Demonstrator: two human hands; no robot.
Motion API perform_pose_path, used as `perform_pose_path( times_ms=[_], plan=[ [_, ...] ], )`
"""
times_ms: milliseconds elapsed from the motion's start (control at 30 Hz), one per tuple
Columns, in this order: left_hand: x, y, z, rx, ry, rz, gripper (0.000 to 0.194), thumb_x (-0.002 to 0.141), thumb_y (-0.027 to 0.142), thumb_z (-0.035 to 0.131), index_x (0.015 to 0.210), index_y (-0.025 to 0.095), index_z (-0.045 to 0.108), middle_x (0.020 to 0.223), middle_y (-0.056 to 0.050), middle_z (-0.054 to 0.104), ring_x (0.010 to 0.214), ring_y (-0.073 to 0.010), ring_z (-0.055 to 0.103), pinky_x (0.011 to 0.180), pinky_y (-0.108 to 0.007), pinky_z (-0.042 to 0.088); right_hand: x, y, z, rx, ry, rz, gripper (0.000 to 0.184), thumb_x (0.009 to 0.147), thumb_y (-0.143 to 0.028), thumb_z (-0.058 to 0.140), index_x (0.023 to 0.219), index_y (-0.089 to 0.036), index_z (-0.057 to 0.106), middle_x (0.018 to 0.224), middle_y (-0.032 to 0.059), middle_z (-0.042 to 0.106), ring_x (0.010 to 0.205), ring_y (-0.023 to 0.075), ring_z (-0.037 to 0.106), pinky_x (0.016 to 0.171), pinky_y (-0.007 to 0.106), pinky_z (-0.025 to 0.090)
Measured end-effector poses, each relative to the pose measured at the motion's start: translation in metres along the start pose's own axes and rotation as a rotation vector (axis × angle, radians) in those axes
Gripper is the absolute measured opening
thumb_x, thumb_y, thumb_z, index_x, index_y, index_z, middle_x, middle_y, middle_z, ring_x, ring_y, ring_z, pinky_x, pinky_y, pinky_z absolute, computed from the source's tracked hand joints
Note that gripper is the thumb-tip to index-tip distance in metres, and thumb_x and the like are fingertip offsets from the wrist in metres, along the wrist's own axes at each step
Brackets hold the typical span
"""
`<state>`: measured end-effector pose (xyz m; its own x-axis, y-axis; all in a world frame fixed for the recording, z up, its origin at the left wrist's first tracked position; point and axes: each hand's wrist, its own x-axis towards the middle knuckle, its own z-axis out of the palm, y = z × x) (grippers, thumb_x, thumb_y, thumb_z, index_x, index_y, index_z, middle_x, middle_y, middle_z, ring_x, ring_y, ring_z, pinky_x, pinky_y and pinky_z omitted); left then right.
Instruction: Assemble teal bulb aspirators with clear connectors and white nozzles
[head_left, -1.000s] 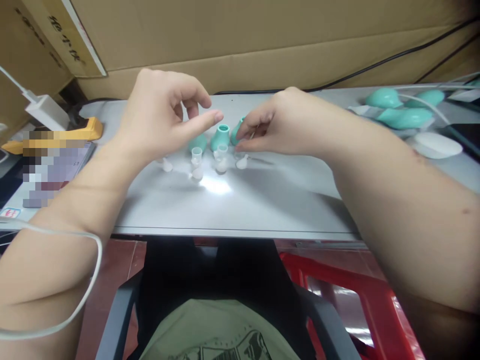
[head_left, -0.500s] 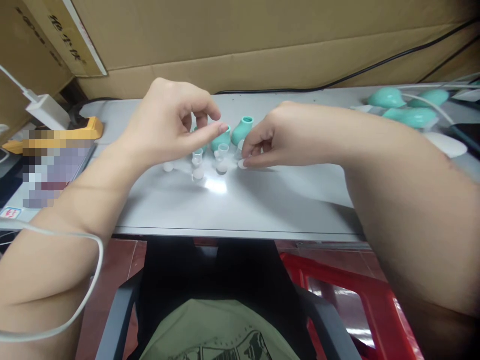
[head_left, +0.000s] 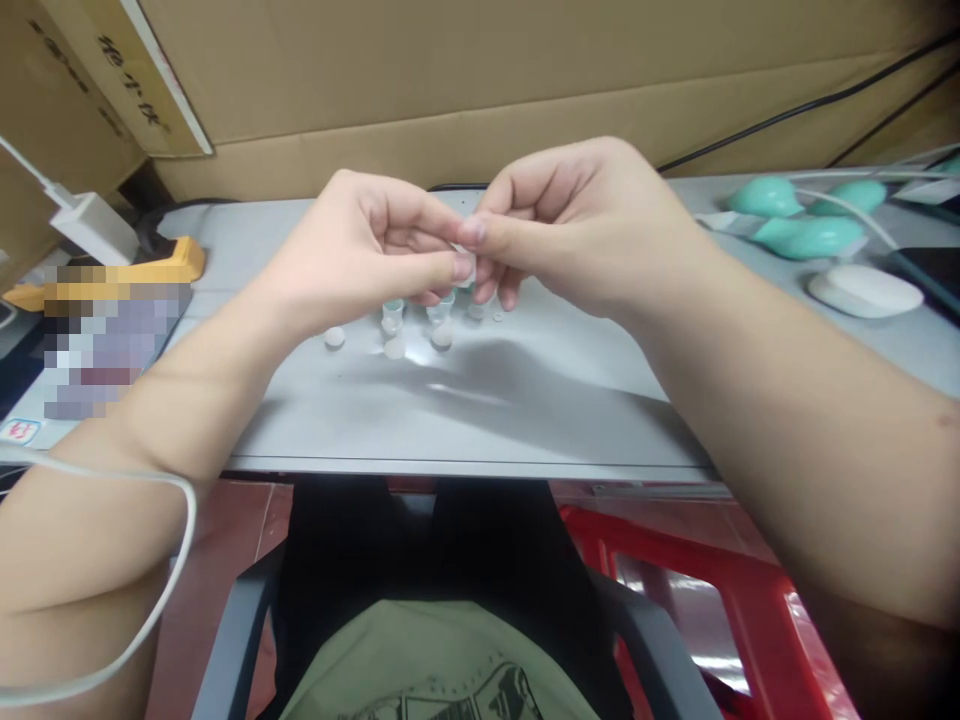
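My left hand [head_left: 397, 245] and my right hand [head_left: 551, 225] meet fingertip to fingertip above the table. Both are closed in a pinch on a small whitish translucent piece [head_left: 468, 276], mostly hidden by the fingers. Below stand small clear plastic cups: a left one [head_left: 392, 319], a middle one [head_left: 439, 310] and a right one [head_left: 478, 309]. In front of them lie small white round pieces: one at the left [head_left: 334, 338], one in the middle [head_left: 394, 347] and one at the right [head_left: 442, 338]. Only bits of teal show behind the cups; my hands hide the teal bottles.
More teal bulb-shaped pieces [head_left: 814, 237] lie at the right, near a white rounded object [head_left: 866, 290] and cables. On the left are a yellow object [head_left: 187, 258] and a white plug adapter [head_left: 94, 228]. A cardboard wall [head_left: 480, 80] backs the grey table [head_left: 450, 425].
My right hand pinched a white piece at the right of the row, then lifted it and moved left to my left hand. My left fingers have closed on it too.
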<state>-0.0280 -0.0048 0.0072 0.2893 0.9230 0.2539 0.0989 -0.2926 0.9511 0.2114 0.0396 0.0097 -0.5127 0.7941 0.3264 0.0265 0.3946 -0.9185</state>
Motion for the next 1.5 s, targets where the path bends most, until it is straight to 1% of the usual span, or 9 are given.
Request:
perform_pose_path(
  times_ms=[100,200,367,600,833,967,1200,1333,1500],
  plan=[
    [0.002,-0.002,-0.002,-0.095,0.025,0.011,0.006,0.106,0.018,0.103,0.107,0.022,0.098,0.106,-0.006,0.096,0.112,-0.033,0.099,0.11,-0.047,0.083,0.0,0.007,0.003,0.13,0.071,-0.103,0.049,0.081,-0.057,0.13,0.088,-0.027,0.092,0.08,0.0011,0.087,0.069,0.02,0.081,0.059,0.031,0.066],
    [0.0,0.003,-0.002,-0.162,0.095,-0.063,0.014,0.108,0.021,0.104,0.104,0.021,0.091,0.116,-0.01,0.096,0.136,-0.0416,0.096,0.133,-0.058,0.074,-0.002,0.014,0.005,0.092,0.143,-0.25,0.046,0.076,-0.039,0.134,0.096,-0.03,0.094,0.09,0.0,0.088,0.082,0.0203,0.083,0.072,0.032,0.07],
    [-0.001,0.011,-0.004,-0.16,0.137,-0.163,0.024,0.113,0.03,0.106,0.108,0.021,0.085,0.118,-0.012,0.097,0.152,-0.048,0.09,0.139,-0.066,0.069,-0.006,0.021,0.012,-0.094,0.212,-0.367,0.03,0.093,-0.03,0.123,0.094,-0.033,0.094,0.103,0.0032,0.093,0.097,0.0261,0.088,0.091,0.04,0.076],
    [0.002,0.003,-0.004,-0.226,0.169,-0.102,0.036,0.108,0.035,0.114,0.097,0.022,0.083,0.111,-0.013,0.096,0.143,-0.049,0.093,0.135,-0.071,0.072,-0.004,0.01,0.006,-0.112,0.111,-0.199,0.029,0.094,-0.034,0.119,0.088,-0.033,0.09,0.109,0.0034,0.098,0.104,0.0313,0.093,0.107,0.051,0.081],
    [-0.001,0.004,-0.002,-0.267,0.088,-0.12,0.027,0.114,0.022,0.105,0.098,0.02,0.083,0.112,-0.011,0.096,0.141,-0.0426,0.094,0.146,-0.073,0.064,-0.007,0.013,0.017,-0.048,0.195,-0.191,0.029,0.091,-0.018,0.109,0.084,-0.033,0.086,0.106,0.0035,0.099,0.104,0.0338,0.096,0.098,0.052,0.082],
    [0.001,0.002,-0.002,-0.285,0.068,-0.119,0.033,0.113,0.029,0.11,0.097,0.021,0.083,0.115,-0.008,0.098,0.141,-0.0387,0.094,0.145,-0.064,0.067,-0.01,0.013,0.028,0.023,0.336,-0.15,0.027,0.09,-0.012,0.1,0.083,-0.036,0.089,0.098,-0.0005,0.095,0.096,0.0296,0.093,0.093,0.049,0.079],
    [0.01,-0.021,0.001,-0.356,0.105,-0.009,0.028,0.106,0.016,0.103,0.087,0.024,0.084,0.105,-0.008,0.095,0.115,-0.0273,0.098,0.128,-0.047,0.078,-0.008,0.011,0.032,0.126,0.352,-0.113,0.03,0.097,-0.01,0.09,0.08,-0.035,0.093,0.089,-0.0026,0.093,0.084,0.0237,0.086,0.084,0.041,0.075],
    [0.013,-0.023,0.004,-0.349,0.137,0.013,0.028,0.111,0.025,0.103,0.088,0.026,0.085,0.109,-0.008,0.097,0.121,-0.0285,0.097,0.126,-0.048,0.078,-0.011,0.008,0.031,0.048,0.394,-0.119,0.033,0.102,-0.016,0.089,0.086,-0.042,0.098,0.096,-0.0049,0.095,0.094,0.0267,0.091,0.097,0.045,0.082],
    [0.011,-0.011,0.011,-0.314,0.18,0.014,0.032,0.116,0.02,0.095,0.089,0.024,0.079,0.111,-0.007,0.096,0.119,-0.0227,0.097,0.123,-0.036,0.077,-0.014,0.007,0.031,0.011,0.394,-0.126,0.029,0.108,-0.025,0.097,0.088,-0.045,0.097,0.111,-0.0054,0.1,0.115,0.0326,0.097,0.115,0.056,0.084]
  ],
)
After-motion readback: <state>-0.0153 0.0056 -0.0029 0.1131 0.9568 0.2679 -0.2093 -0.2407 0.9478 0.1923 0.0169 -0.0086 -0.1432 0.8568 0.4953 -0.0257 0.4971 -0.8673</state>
